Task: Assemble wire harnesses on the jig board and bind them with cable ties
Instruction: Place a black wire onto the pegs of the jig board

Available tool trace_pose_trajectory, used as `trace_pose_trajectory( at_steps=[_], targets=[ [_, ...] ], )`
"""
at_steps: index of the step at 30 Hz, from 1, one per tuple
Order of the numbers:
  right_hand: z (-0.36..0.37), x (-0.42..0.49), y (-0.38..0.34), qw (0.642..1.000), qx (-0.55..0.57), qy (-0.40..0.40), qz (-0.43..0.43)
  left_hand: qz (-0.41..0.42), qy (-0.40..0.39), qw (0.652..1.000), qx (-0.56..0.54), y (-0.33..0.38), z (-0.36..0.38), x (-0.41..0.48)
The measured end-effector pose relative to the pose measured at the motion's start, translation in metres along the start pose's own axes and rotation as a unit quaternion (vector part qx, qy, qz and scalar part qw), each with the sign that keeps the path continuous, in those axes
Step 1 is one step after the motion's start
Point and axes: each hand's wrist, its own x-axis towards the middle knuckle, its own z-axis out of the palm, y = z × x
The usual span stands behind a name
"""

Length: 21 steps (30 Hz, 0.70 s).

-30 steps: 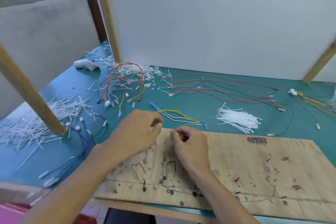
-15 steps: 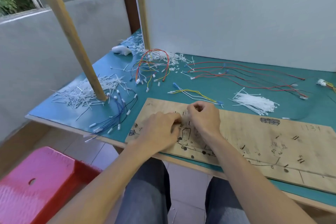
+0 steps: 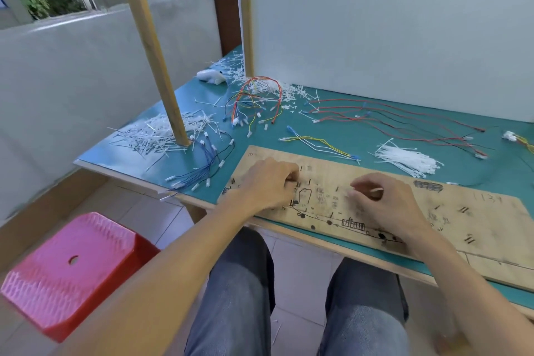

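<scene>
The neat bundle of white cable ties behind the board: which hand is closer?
Right. The right hand rests on the board just in front of the bundle; the left hand is farther left on it.

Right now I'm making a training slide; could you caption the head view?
Left hand and right hand, fingers curled, at the jig board; loose wires and cable ties on the green table.

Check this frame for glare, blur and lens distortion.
Head view: soft, even daylight, with a mild sheen on the teal table top at its left corner; the wide lens skews the pen-marked plywood jig board; left hand and right hand are sharp; the red plastic stool looks slightly soft.
</scene>
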Motion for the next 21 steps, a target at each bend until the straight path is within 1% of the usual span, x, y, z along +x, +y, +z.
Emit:
trace_pose_trajectory(
  at_steps=[2,3,4,5,6,7,8,9,11,13,14,17,21],
  targets=[
    [-0.004,-0.006,0.008,0.999,0.053,0.011,0.005,0.025,-0.033,0.999,-0.021,-0.004,-0.006,0.0],
    [-0.004,-0.008,0.01,0.998,0.059,0.016,-0.003,0.037,-0.035,0.997,-0.055,-0.006,-0.01,-0.001],
    [-0.002,-0.008,0.011,0.998,0.059,0.015,-0.014,0.035,-0.003,0.994,-0.099,-0.011,-0.014,-0.001],
    [-0.001,-0.008,0.012,0.998,0.057,0.012,-0.025,0.015,0.072,0.988,-0.138,-0.018,-0.019,-0.001],
    [0.001,-0.007,0.012,0.998,0.054,0.01,-0.034,-0.025,0.173,0.973,-0.152,-0.028,-0.024,-0.001],
    [0.002,-0.005,0.012,0.998,0.051,0.011,-0.04,-0.076,0.258,0.953,-0.14,-0.041,-0.03,0.0],
    [0.003,-0.004,0.014,0.998,0.05,0.012,-0.043,-0.129,0.298,0.939,-0.114,-0.056,-0.035,0.001],
    [0.003,-0.003,0.015,0.998,0.051,0.012,-0.044,-0.178,0.29,0.936,-0.087,-0.072,-0.039,0.002],
    [0.004,-0.003,0.017,0.997,0.06,0.01,-0.044,-0.259,0.195,0.945,-0.044,-0.098,-0.043,0.006],
    [0.004,-0.003,0.019,0.996,0.071,0.009,-0.05,-0.291,0.112,0.95,-0.011,-0.113,-0.043,0.009],
    [0.004,-0.002,0.019,0.996,0.074,0.01,-0.055,-0.296,0.094,0.951,0.003,-0.117,-0.042,0.011],
    [0.006,-0.002,0.021,0.995,0.079,0.011,-0.06,-0.303,0.083,0.949,0.016,-0.127,-0.038,0.016],
    [0.006,-0.001,0.022,0.995,0.079,0.013,-0.06,-0.294,0.098,0.95,0.034,-0.138,-0.035,0.023]
  ],
)
